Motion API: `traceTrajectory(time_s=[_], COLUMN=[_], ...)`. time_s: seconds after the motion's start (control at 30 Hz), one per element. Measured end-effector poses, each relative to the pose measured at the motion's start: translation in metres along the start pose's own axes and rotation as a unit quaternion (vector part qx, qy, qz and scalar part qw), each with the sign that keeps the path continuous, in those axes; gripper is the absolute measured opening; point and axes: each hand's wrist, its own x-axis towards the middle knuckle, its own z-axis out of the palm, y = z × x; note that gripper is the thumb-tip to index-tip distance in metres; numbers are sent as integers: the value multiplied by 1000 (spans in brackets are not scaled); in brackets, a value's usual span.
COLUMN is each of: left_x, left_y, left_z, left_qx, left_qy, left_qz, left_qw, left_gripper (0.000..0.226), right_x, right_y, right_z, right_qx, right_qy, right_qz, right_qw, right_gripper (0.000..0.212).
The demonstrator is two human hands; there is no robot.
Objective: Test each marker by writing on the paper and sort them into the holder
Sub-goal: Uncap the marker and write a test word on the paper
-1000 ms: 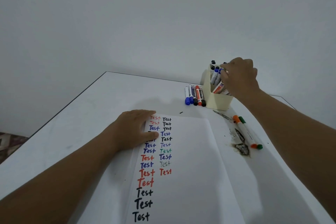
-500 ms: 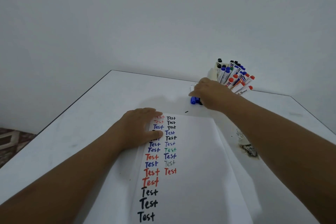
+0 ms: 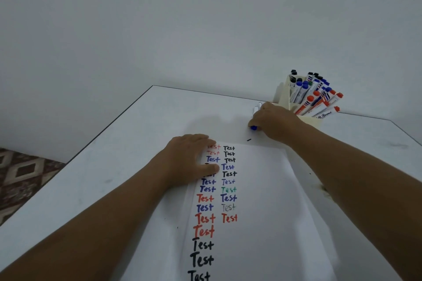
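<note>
Pressing flat, fingers straight, the left hand (image 3: 190, 158) pins the upper left corner of the paper (image 3: 262, 201), covering part of the first column of "Test" words. The right hand (image 3: 272, 122) lies over the markers (image 3: 255, 118) on the bench (image 3: 137, 143), fingers curled down on them; a blue cap peeks out under its fingertips. Directly behind that hand stands the cream holder (image 3: 282, 92), crowded with capped markers, close to the bench's far edge. Bare bench spreads left of the left hand.

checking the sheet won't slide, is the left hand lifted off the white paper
No, the left hand lies flat on the white paper, its fingers covering the first words of the left column.
</note>
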Motion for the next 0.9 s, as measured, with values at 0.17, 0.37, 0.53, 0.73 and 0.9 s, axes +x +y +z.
traceTrajectory(time_s=[0.17,0.37,0.53,0.73,0.9], left_x=[0,-4,-11,-10,-9], left_y=[-2,0,3,1,-2], left_z=[3,2,0,0,0], left_qx=[-55,-76,-73,-74,-58], left_qy=[22,66,138,171,167], left_qz=[-22,-19,-13,-12,18], left_qw=[998,995,988,982,984], left_gripper=[76,84,55,12,16], right_x=[-13,-53,-79,-89,-90], right_y=[-12,-45,-66,-82,-86], right_z=[-19,-68,-86,-78,-71], right_qx=[113,503,780,775,553], right_qy=[113,227,200,162,158], right_qz=[3,130,172,165,136], right_qw=[987,824,567,588,807], right_gripper=[18,20,17,12,25])
